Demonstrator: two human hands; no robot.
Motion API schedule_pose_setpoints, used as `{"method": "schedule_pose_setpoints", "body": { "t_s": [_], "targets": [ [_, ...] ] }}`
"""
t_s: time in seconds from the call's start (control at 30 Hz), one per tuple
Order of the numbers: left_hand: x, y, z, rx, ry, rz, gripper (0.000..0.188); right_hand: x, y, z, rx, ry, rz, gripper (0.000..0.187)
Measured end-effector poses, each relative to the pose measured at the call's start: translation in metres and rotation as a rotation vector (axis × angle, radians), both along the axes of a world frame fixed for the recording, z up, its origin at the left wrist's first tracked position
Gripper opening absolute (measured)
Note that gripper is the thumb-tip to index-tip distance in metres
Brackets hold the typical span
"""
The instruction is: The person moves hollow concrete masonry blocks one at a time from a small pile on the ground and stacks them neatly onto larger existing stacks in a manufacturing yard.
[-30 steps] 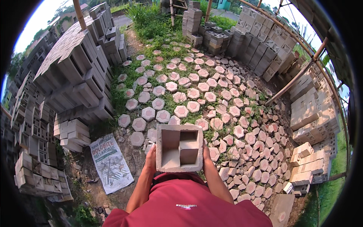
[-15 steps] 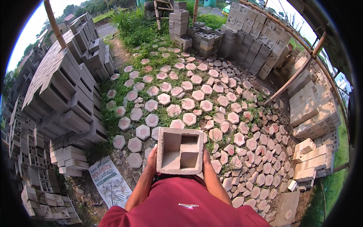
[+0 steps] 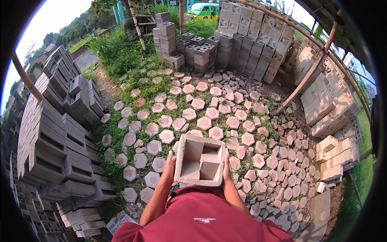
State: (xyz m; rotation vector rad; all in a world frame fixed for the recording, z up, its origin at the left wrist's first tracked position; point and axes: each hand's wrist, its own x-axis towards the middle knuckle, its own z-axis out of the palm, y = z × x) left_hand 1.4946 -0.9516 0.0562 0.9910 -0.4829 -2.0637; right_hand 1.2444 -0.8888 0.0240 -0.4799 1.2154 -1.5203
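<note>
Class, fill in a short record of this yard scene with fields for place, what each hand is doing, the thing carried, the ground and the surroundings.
Place: outdoor block yard under a bamboo-pole shelter
Left hand: grips the left side of the ventilation block
Right hand: grips the right side, mostly hidden behind it
Carried thing: square grey concrete ventilation block, with stepped openings, held at chest height
Ground: hexagonal pavers, pinkish and grey, laid loosely with grass between
Left: stacked grey blocks
Far side: stacks of hollow blocks
Right: pale block stacks

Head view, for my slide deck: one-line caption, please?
Both hands, left hand and right hand, carry a hollow concrete block above hexagonal pavers.
</note>
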Motion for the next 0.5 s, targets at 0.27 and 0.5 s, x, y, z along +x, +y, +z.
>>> {"method": "schedule_pose_setpoints", "body": {
  "t_s": [0.27,0.5],
  "targets": [
    [-0.077,-0.191,-0.015,-0.02,-0.01,-0.023,0.072,-0.085,-0.195,-0.033,-0.127,-0.298,0.169,0.068],
    [-0.13,-0.356,-0.046,-0.01,-0.076,0.085,0.069,-0.13,-0.372,0.007,-0.12,-0.261,0.271,0.065]
  ]
}}
